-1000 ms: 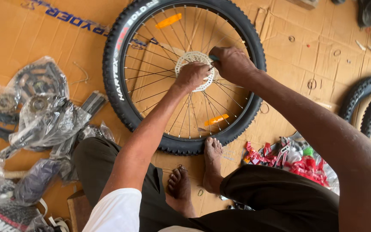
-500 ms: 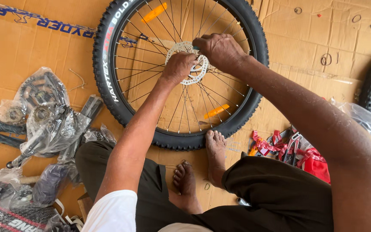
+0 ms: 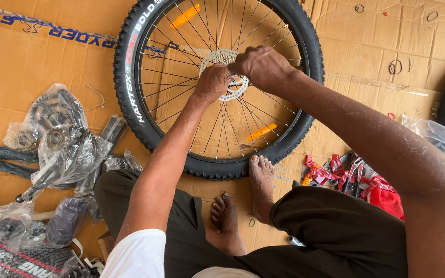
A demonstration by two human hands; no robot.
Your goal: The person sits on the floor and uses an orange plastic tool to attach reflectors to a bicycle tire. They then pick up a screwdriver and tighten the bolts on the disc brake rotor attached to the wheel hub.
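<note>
Both hands sit at the hub of the knobby bike wheel (image 3: 217,82) lying flat on cardboard. Left hand (image 3: 213,82) presses curled on the perforated steel brake disc (image 3: 223,73); right hand (image 3: 261,66) looks pinched around something small, hard to tell. Steady the rotor, turn gently.

Flattened cardboard (image 3: 37,67) covers the floor; on it lie a knobby bicycle wheel (image 3: 130,77), plastic-wrapped bike parts (image 3: 60,139), possibly red-handled tools (image 3: 354,175), and small rings (image 3: 395,67).
</note>
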